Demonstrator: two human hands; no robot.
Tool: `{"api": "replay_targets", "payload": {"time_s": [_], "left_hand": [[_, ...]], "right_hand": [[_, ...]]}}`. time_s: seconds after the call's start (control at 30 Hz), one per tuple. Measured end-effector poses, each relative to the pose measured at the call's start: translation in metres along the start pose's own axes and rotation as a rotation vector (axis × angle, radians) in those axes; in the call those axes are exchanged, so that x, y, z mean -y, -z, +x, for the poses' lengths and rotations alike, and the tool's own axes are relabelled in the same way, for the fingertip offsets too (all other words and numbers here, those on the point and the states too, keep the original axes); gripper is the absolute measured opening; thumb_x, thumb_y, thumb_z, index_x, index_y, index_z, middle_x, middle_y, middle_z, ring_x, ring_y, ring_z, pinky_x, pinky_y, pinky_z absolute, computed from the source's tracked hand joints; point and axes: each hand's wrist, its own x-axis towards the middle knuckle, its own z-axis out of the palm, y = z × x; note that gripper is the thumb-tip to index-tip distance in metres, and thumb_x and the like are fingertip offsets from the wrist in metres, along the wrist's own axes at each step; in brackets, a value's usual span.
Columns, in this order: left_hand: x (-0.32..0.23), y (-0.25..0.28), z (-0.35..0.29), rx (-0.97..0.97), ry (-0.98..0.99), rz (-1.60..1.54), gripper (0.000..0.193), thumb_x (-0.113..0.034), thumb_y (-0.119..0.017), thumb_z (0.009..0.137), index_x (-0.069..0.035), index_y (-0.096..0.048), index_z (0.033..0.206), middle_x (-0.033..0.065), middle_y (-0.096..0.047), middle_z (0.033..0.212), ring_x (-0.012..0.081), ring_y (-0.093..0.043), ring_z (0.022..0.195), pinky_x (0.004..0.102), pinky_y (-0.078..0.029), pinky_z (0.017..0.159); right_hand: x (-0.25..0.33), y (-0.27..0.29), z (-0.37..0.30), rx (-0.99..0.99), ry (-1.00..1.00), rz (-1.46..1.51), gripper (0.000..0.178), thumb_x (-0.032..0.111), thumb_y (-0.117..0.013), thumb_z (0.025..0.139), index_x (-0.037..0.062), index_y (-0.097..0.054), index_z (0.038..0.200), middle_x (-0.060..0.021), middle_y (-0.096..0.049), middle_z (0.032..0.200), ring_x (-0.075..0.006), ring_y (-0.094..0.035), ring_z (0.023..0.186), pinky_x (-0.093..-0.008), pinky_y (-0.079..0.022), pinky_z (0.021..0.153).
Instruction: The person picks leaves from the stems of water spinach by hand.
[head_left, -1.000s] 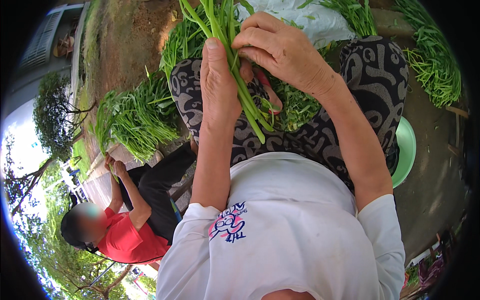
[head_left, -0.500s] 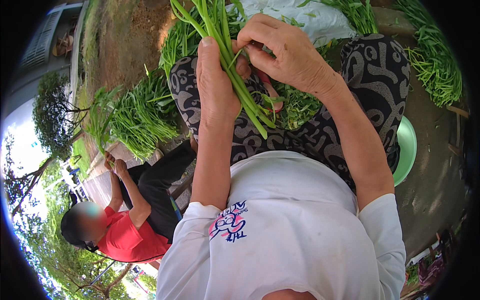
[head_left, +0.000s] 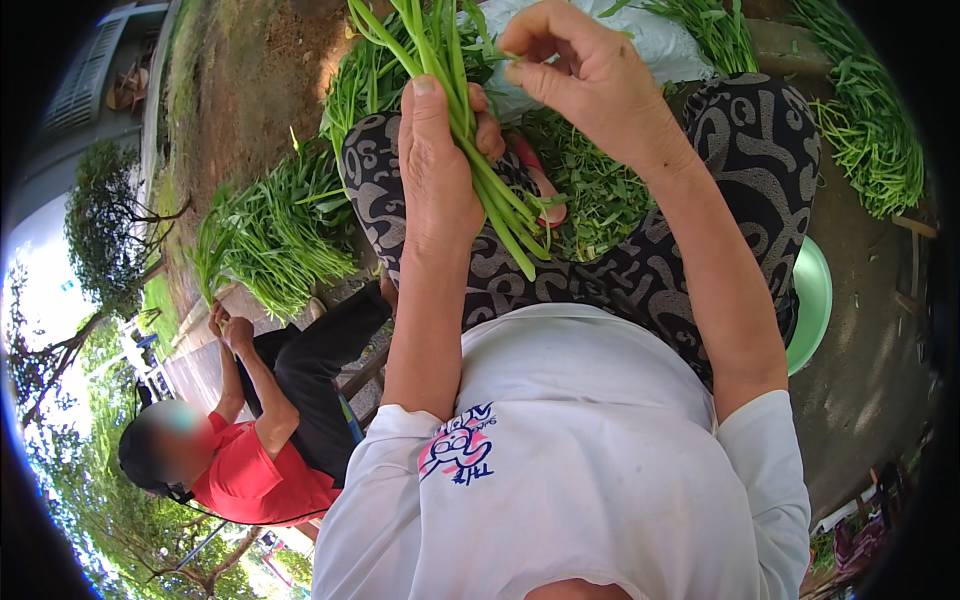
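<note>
A bunch of long green stems, apparently water spinach (head_left: 490,190), is gripped in my left hand (head_left: 438,165), thumb laid along the stems and fingers wrapped around them. The cut ends slant down toward my lap; the upper part runs out of the picture. To the right of the bunch, and apart from it, my right hand (head_left: 590,85) is raised with thumb and forefinger pinched together. A small green leaf piece seems to be at its fingertips. Beneath both hands, between my knees, plucked leaves (head_left: 597,200) lie in a heap.
A pale plastic sack (head_left: 660,45) lies ahead, with more greens (head_left: 720,35) beside it. Other piles of greens rest at far right (head_left: 880,150) and left (head_left: 285,240). By my right leg is a light green basin (head_left: 812,305). A person in red (head_left: 265,460) sits at left, handling greens.
My right hand has moved up and right, away from the stems, still pinched. My left hand keeps the bunch nearly in place. The heap of leaves shows more fully.
</note>
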Motion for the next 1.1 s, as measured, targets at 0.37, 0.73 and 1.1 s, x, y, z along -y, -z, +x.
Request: {"api": "replay_targets", "payload": {"time_s": [0.37,0.73,1.1], "left_hand": [[0.002,0.005,0.001,0.025,-0.011,0.049,0.04,-0.042,-0.041,0.1,-0.005,-0.056,0.095,0.0022,-0.052,0.072,0.0111,-0.046,0.061,0.026,-0.039,0.056],[-0.001,-0.004,-0.002,-0.017,-0.024,0.102,0.038,-0.043,-0.039,0.101,-0.008,-0.049,0.094,0.0002,-0.049,0.073,0.0085,-0.046,0.059,0.0215,-0.039,0.052],[0.005,0.009,-0.001,0.044,-0.023,0.104,0.047,-0.046,-0.04,0.1,-0.003,-0.054,0.108,0.0042,-0.056,0.083,0.0112,-0.051,0.068,0.0251,-0.044,0.059]], "right_hand": [[0.003,-0.012,-0.006,-0.018,0.475,-0.586,0.013,0.01,-0.068,0.074,0.011,-0.062,0.086,0.0009,-0.058,0.085,-0.02,-0.061,0.08,-0.0319,-0.052,0.065],[0.006,-0.017,-0.014,0.027,-0.024,-0.082,0.008,0.008,-0.061,0.079,0.0053,-0.06,0.087,-0.0053,-0.058,0.078,-0.0215,-0.061,0.067,-0.0294,-0.051,0.063],[0.008,-0.013,-0.012,0.074,0.223,-0.292,0.014,0.007,-0.065,0.084,0.0053,-0.063,0.098,-0.0025,-0.057,0.087,-0.0139,-0.059,0.072,-0.0272,-0.048,0.064]]}}
